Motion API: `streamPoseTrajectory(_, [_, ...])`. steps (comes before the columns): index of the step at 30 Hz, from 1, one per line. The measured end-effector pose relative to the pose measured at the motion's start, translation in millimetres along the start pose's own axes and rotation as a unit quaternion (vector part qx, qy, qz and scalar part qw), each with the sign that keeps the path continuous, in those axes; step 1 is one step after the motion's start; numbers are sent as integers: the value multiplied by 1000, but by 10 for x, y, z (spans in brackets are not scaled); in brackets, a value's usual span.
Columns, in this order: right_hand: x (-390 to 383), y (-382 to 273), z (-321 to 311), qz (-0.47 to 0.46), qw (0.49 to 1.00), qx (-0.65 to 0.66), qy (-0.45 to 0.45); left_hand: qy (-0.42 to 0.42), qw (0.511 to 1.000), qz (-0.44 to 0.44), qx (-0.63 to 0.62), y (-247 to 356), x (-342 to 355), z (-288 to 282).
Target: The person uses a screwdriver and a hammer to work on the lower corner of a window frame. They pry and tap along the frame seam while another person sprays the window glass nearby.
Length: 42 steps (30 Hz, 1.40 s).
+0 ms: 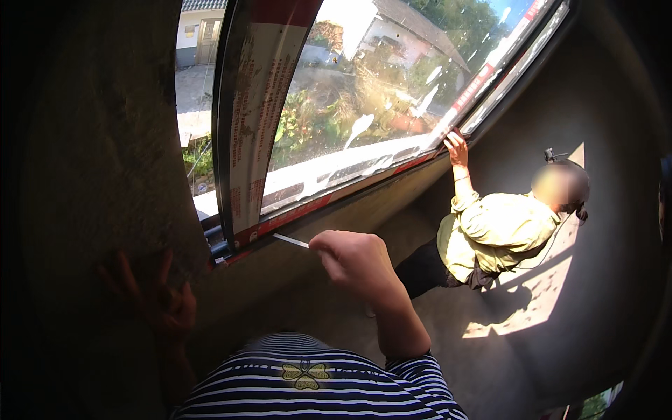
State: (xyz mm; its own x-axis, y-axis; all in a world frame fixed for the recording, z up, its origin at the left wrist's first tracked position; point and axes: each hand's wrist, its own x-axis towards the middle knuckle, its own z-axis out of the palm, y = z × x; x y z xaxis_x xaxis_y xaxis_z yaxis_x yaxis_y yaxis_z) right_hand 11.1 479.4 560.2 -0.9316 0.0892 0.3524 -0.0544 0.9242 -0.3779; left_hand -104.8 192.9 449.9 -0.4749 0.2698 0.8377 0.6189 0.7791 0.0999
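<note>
"Where's the thin white strip [290, 241]?"
"By the red-and-white window frame [246, 140], bottom-left corner; right hand [357, 262] pinches its end — good spot; probably light, bendy; left hand [164, 301] spread — no thing seen there."

Dark-and-white striped shirt [241, 392], short striped sleeve [423, 372], yellow clover motif [306, 376] on front

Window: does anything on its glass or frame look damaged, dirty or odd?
Yes. White blotches are scattered over the glass pane, so it looks dirty. The printed film on the left upright looks ragged, with darker patches, perhaps worn. The right hand's thin white strip looks unremarkable.
</note>
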Motion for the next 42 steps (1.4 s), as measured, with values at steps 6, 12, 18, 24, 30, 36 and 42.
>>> streamPoseTrajectory(6, [-75, -378, 283, -73, 985, 144, 59, -14, 1000, -1, 7, 18, 12, -129])
streamPoseTrajectory(12, [38, -705, 786, -28, 972, 81, 218, -29, 999, 3, 13, -238, 43, -537])
streamPoseTrajectory(18, [-60, -854, 841, 114, 972, 49, 202, -64, 997, -23, -25, -663, -179, -725])
streamPoseTrajectory(24, [-418, -949, 1289, 182, 938, 277, 105, -2, 999, 13, -42, -941, -383, -557])
streamPoseTrajectory(30, [-561, -1025, 1418, 233, 835, 498, -7, -33, 998, -2, -55, -964, -504, -400])
streamPoseTrajectory(36, [-552, -1168, 1596, 184, 815, 549, 7, -35, 965, 62, -253, -1078, -482, -605])
streamPoseTrajectory(42, [-585, -1182, 1867, 207, 824, 516, 108, -98, 874, 112, -462, -1113, -411, -622])
